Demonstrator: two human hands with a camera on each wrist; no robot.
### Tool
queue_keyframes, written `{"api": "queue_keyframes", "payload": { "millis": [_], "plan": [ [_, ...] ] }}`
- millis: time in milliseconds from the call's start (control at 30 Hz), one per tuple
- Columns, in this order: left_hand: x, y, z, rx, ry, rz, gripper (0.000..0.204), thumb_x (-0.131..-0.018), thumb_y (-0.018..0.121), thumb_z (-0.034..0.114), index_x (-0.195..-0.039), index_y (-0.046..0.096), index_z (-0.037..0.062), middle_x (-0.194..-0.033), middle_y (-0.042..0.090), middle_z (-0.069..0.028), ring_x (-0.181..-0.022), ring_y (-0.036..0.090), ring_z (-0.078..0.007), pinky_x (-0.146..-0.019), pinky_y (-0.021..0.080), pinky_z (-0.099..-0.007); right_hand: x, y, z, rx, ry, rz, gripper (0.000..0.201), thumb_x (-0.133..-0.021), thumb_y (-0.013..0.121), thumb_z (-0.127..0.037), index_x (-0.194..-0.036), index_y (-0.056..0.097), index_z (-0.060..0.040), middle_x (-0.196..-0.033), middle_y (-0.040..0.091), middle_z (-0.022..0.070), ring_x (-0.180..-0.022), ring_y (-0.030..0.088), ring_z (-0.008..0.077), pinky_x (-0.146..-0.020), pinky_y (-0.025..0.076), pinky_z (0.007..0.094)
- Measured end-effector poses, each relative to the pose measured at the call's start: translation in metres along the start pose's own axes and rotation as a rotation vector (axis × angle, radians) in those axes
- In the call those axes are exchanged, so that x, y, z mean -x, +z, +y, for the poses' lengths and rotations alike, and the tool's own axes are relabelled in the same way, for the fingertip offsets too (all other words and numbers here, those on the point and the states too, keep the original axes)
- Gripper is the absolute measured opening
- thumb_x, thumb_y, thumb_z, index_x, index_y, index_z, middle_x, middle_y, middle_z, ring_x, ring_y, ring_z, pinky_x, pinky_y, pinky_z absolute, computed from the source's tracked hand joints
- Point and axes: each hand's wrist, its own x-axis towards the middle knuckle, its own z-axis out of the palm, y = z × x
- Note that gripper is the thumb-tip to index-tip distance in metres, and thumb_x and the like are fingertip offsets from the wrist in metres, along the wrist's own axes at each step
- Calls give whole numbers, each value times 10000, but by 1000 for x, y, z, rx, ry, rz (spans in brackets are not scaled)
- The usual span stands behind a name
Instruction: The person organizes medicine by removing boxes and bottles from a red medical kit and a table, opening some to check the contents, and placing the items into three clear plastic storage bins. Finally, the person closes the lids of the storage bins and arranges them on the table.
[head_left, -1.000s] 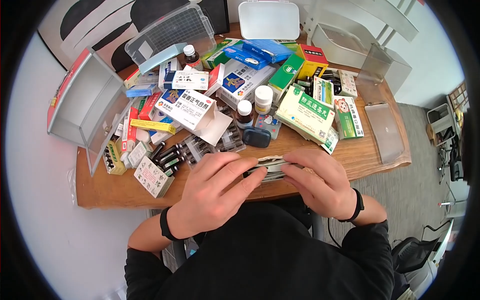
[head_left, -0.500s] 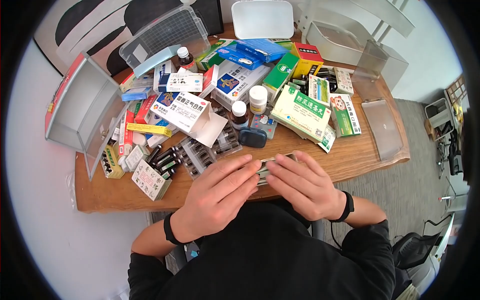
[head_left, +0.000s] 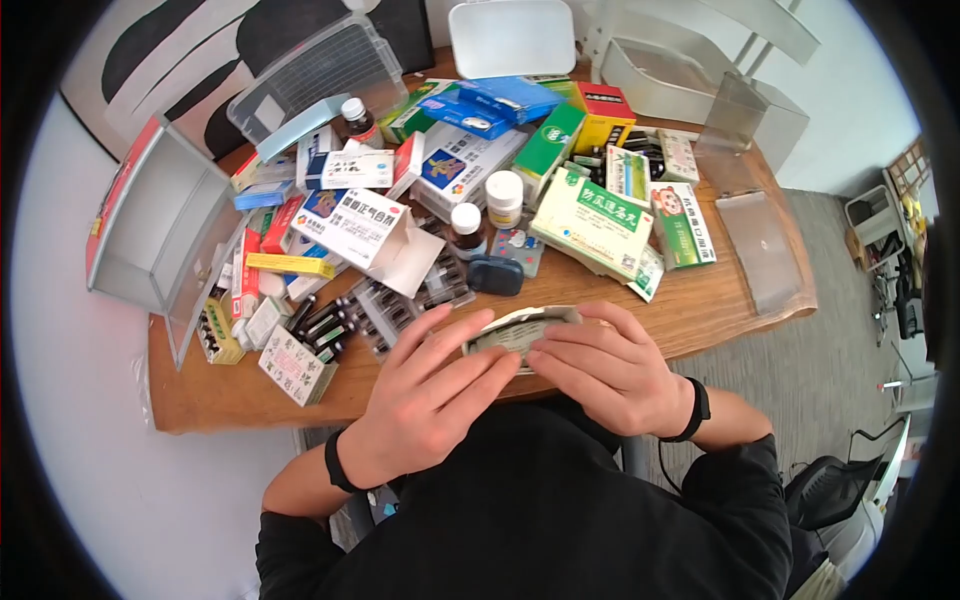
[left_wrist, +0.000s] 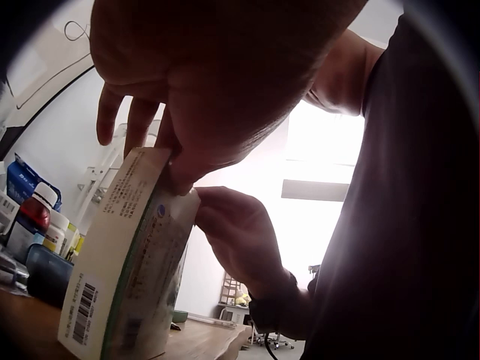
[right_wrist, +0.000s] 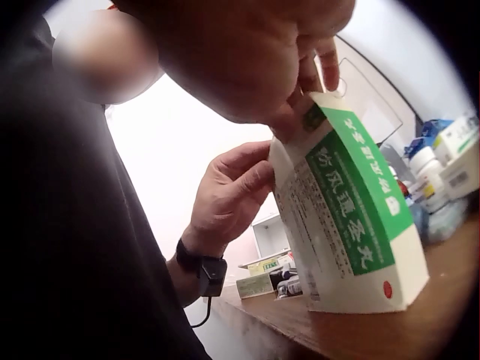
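Note:
A white and green medicine box (head_left: 520, 335) stands upright at the table's front edge, its top open toward my head, with pale packaging showing inside. My left hand (head_left: 425, 405) grips its upper left part, thumb on the near side in the left wrist view. My right hand (head_left: 610, 375) holds the upper right corner, fingers close to the left fingertips. The right wrist view shows the box's green printed panel (right_wrist: 349, 214) and its bottom end close over the wood. Beyond the hands lies a dark blue case (head_left: 496, 275).
Medicine boxes, such as a flat green and white one (head_left: 595, 225), pile up across the table (head_left: 700, 325). White-capped bottles (head_left: 504, 198) stand mid-table. Ampoule trays (head_left: 380, 315) lie left of centre. A clear-lidded case (head_left: 160, 215) sits at the left, and a clear lid (head_left: 762, 250) at the right.
Half a second ago the fingers nearly covered the box's top. Now the hands are slightly farther apart and the opening shows wider. The head view has shifted a little.

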Motion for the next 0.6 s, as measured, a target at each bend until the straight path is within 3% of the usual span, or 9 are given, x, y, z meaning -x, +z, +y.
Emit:
{"api": "queue_keyframes", "payload": {
  "millis": [67,133,167,233,467,600],
  "plan": [
    [-2,-1,1,-23,-33,-48,294,-900,791,91,-1187,800,27,-1147,757,-86,-1295,694,-332,-1162,497,-583,-5,-10,2,-12,-46,-39,315,-895,757,-83,-1195,786,10,-1187,791,126,-1154,765,266,-1072,555,490],
    [-4,-1,4,38,-74,-24,318,-853,842,88,-1161,795,25,-1127,756,-82,-1267,694,-340,-1161,490,-591,-7,-14,2,-45,-32,47,318,-897,746,-102,-1194,782,5,-1190,776,122,-1190,744,255,-1114,541,514],
    [-7,3,4,66,-26,-6,318,-853,842,88,-1161,795,25,-1127,756,-82,-1267,694,-340,-1161,490,-591,-6,-9,4,-59,-18,23,322,-898,742,-105,-1197,779,8,-1191,769,123,-1195,739,264,-1119,540,524],
    [-8,3,4,16,-110,-49,319,-827,868,86,-1130,790,22,-1113,743,-86,-1241,691,-337,-1157,486,-590,-2,-7,4,-57,11,15,326,-898,738,-108,-1199,775,11,-1192,763,123,-1199,734,272,-1124,539,535],
    [-11,2,6,22,-137,-66,292,-838,854,81,-1115,786,17,-1100,721,-90,-1197,683,-344,-1151,480,-583,-4,-2,-1,44,-38,114,320,-920,717,-144,-1183,761,33,-1230,723,157,-1198,712,284,-1112,545,538],
    [-12,2,9,19,-142,-74,295,-833,855,79,-1114,787,17,-1096,721,-95,-1192,682,-347,-1160,468,-583,-2,7,-1,-13,-10,100,325,-913,709,-140,-1172,730,56,-1076,682,123,-1071,720,274,-1102,543,507]
  ]
}}
